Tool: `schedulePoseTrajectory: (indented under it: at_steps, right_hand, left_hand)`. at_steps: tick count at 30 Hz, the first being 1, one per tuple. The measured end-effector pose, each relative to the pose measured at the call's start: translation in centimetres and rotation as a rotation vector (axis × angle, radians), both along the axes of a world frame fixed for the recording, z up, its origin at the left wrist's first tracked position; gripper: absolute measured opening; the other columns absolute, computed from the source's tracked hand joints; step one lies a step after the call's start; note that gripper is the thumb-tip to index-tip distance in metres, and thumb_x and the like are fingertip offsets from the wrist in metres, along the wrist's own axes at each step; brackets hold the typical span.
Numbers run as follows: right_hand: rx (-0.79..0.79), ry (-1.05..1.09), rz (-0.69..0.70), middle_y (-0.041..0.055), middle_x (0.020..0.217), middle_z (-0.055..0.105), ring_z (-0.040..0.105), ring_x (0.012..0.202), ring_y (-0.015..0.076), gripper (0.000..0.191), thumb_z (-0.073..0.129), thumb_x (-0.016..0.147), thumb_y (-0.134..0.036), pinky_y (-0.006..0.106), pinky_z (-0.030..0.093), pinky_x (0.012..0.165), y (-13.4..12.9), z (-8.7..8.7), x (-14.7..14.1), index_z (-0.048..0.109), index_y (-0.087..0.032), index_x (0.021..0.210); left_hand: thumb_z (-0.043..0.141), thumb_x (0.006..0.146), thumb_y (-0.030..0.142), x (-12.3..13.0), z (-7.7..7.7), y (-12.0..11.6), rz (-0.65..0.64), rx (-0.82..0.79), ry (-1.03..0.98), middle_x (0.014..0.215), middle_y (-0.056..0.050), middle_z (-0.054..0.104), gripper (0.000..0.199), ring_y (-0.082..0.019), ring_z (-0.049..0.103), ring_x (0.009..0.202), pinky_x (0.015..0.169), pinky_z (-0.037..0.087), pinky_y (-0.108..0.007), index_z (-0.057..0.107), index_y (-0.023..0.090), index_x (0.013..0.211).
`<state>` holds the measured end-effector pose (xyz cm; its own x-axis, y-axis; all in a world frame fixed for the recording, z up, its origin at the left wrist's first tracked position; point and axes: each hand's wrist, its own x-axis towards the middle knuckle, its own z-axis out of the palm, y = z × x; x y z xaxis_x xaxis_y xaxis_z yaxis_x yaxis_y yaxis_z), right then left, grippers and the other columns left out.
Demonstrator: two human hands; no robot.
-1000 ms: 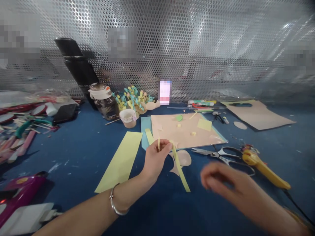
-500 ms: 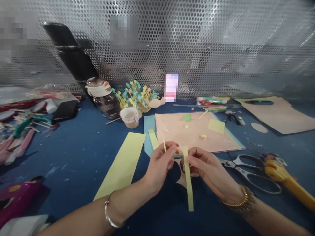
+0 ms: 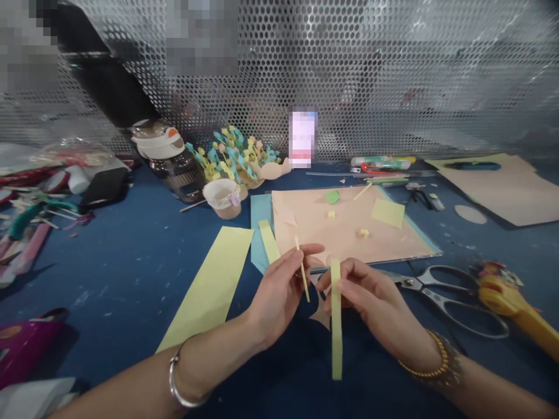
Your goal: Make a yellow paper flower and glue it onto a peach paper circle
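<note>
Clock centre: the gap between our hands; 12 points away from us. At 6, nearest, we note the lower end of a pale yellow strip (image 3: 336, 337). At 8, far out by the edge of view, lies a purple tool (image 3: 28, 352). Our right hand (image 3: 371, 297), at 3, is partly curled, thumb and fingers pinching the strip near its upper end. Our left hand (image 3: 275, 299), at 9, is half closed, with a thin yellow stick (image 3: 305, 282) between thumb and fingers; one finger extends toward 1. The stick and strip are apart.

At 9, beyond the left hand, we record a long yellow sheet (image 3: 209, 282). At 3, past the right hand, scissors (image 3: 437, 294) lie near a yellow-handled tool (image 3: 519, 308); the blades are partly hidden.

At 12, just beyond the fingertips, we find a peach sheet (image 3: 314, 227) bearing two small yellow pieces (image 3: 363, 233), a green piece (image 3: 332, 198) and a yellow rectangle (image 3: 388, 213). A paper cup (image 3: 222, 201) stands between 10 and 11, paper flowers (image 3: 236, 154) behind it. Farthest, at 12: a perforated metal panel (image 3: 349, 75).
</note>
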<state>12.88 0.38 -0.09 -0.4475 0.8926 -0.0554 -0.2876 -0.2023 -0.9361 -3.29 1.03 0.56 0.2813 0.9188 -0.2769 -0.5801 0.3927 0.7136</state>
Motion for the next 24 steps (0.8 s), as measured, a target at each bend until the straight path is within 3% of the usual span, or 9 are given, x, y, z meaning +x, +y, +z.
schedulePoseTrajectory:
  at_steps: [8,18,24]
  right_hand:
    - [0.113,-0.025,-0.073,0.0032,0.096,0.062,0.063,0.071,0.0110,0.009,0.049,0.093,-0.023,0.025,0.054,0.066,-0.47,0.00,0.11,0.055,-0.019,0.087]
    - [0.120,-0.007,-0.031,0.0030,0.091,0.063,0.063,0.078,0.0118,0.009,0.049,0.093,-0.022,0.026,0.053,0.073,-0.70,0.18,0.05,0.054,-0.019,0.086]
    - [0.079,0.053,-0.035,0.0025,0.086,0.068,0.066,0.067,0.0129,0.007,0.051,0.092,-0.022,0.028,0.056,0.063,-0.59,-0.13,0.11,0.050,-0.021,0.085]
  left_hand:
    - [0.054,0.089,0.033,-0.05,-0.18,0.04,0.052,0.002,0.048,0.064,0.002,0.045,0.027,-0.005,0.040,0.057,0.057,0.034,-0.017,0.068,0.014,0.104]
    - [0.060,0.085,0.032,0.11,-0.68,-0.10,0.046,0.113,0.166,0.076,-0.001,0.058,0.027,-0.010,0.050,0.067,0.066,0.041,-0.025,0.063,0.020,0.110]
    - [0.059,0.086,0.031,-0.03,-0.65,-0.18,0.053,0.163,0.234,0.076,-0.001,0.059,0.017,-0.010,0.053,0.069,0.070,0.043,-0.024,0.066,0.019,0.096]
